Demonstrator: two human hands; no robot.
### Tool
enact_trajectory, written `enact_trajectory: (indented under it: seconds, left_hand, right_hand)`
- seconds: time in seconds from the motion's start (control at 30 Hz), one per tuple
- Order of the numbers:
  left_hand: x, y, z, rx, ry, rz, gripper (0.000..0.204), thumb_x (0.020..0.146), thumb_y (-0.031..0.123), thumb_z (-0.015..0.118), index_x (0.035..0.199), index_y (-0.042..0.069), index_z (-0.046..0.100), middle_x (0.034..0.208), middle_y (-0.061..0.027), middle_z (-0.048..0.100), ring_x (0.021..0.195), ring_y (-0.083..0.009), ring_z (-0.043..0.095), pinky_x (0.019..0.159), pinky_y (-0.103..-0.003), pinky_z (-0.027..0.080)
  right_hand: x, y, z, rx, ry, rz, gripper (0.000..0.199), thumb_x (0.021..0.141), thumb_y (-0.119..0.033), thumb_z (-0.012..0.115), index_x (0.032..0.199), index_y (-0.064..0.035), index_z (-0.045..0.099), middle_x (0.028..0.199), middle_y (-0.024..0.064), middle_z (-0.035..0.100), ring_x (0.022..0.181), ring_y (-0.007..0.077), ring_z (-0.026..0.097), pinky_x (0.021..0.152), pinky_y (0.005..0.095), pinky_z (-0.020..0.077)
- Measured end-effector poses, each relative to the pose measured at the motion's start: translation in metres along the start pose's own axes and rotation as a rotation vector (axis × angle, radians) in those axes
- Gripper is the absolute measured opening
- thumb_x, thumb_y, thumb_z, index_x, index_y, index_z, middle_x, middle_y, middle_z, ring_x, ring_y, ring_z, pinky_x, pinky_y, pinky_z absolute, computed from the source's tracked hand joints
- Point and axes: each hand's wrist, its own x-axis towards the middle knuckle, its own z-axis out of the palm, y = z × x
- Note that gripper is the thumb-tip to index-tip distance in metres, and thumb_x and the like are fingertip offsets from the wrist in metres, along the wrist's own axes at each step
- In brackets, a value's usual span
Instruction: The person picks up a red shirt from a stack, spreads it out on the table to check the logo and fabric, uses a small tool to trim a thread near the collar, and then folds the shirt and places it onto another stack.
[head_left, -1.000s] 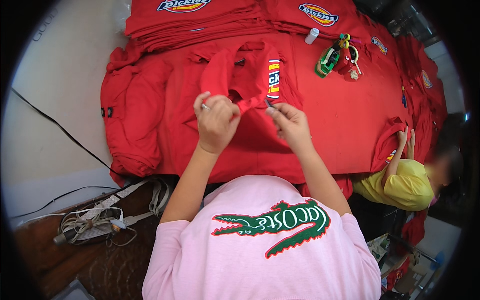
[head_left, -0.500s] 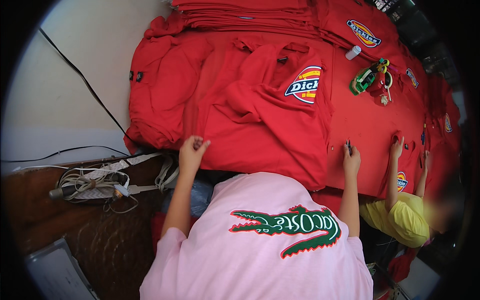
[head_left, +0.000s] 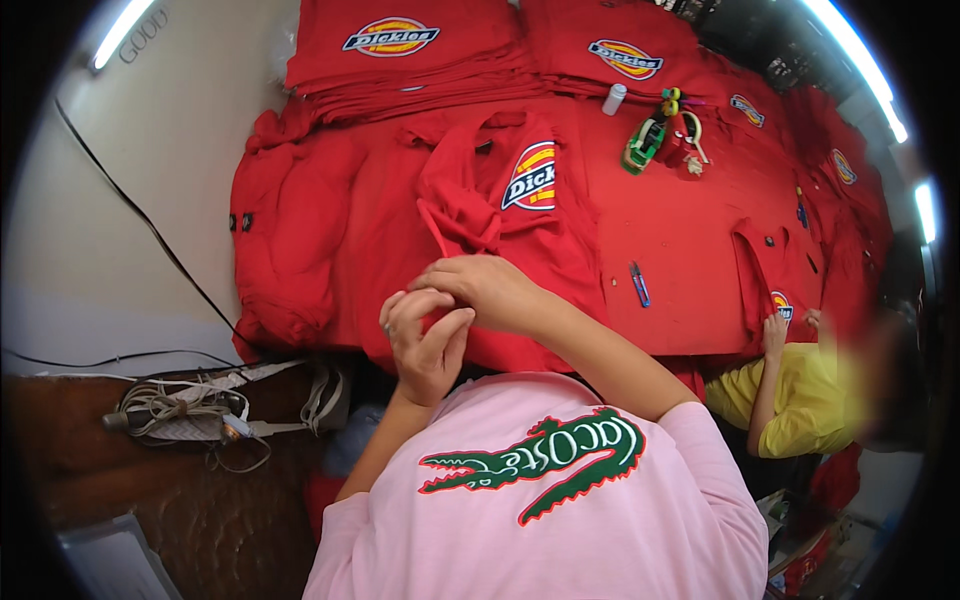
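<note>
Bright ceiling tube lights (head_left: 868, 62) glaring at upper corners, lighting red surface (head_left: 690, 230) evenly. Soft shadows falling under hands (head_left: 450, 315). Fisheye bending edges, black vignette ringing frame. Right rim blurring; centre staying sharp.

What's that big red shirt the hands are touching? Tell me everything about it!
The red shirt is soft-looking cloth, spread out and crumpled on a table covered with more red garments. It has a colourful oval badge, dark snaps on the left sleeve, and folds bunched in the middle. Its near edge hangs toward the person, where the left hand and right hand meet and pinch the cloth.
</note>
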Motion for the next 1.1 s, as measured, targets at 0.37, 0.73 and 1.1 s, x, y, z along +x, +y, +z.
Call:
enact_trajectory:
  seconds: [0.37,0.73,1.1]
  left_hand:
    - [0.034,0.015,0.014,-1.164,-1.097,-0.779,0.068,0.083,0.013,0.086,0.141,-0.004,0.055,0.129,-0.0095,0.066,0.116,-0.0179,0.062,0.100,-0.035,0.052]
    - [0.168,-0.049,-0.078,0.322,-0.244,-0.038,0.043,0.076,-0.017,0.057,0.108,0.006,0.073,0.105,-0.0103,0.074,0.097,-0.0254,0.071,0.088,-0.034,0.056]
    - [0.103,-0.019,-0.133,0.173,0.288,0.245,0.027,0.077,0.006,0.074,0.103,0.002,0.078,0.096,-0.0080,0.075,0.080,-0.0241,0.066,0.078,-0.038,0.054]
  right_hand:
    - [-0.122,-0.077,-0.208,0.817,0.997,-0.333,0.043,0.099,-0.011,0.055,0.140,0.0035,0.052,0.139,0.0212,0.058,0.131,0.0302,0.056,0.114,0.0413,0.0437]
    - [-0.105,0.000,-0.271,0.586,0.874,0.074,0.035,0.109,-0.025,0.054,0.130,0.0023,0.061,0.134,0.0154,0.065,0.120,0.0212,0.064,0.106,0.0349,0.0503]
    - [-0.149,-0.017,-0.221,0.286,0.881,-0.143,0.019,0.087,-0.018,0.056,0.087,0.0010,0.059,0.138,0.0238,0.062,0.124,0.0268,0.061,0.105,0.0342,0.0420]
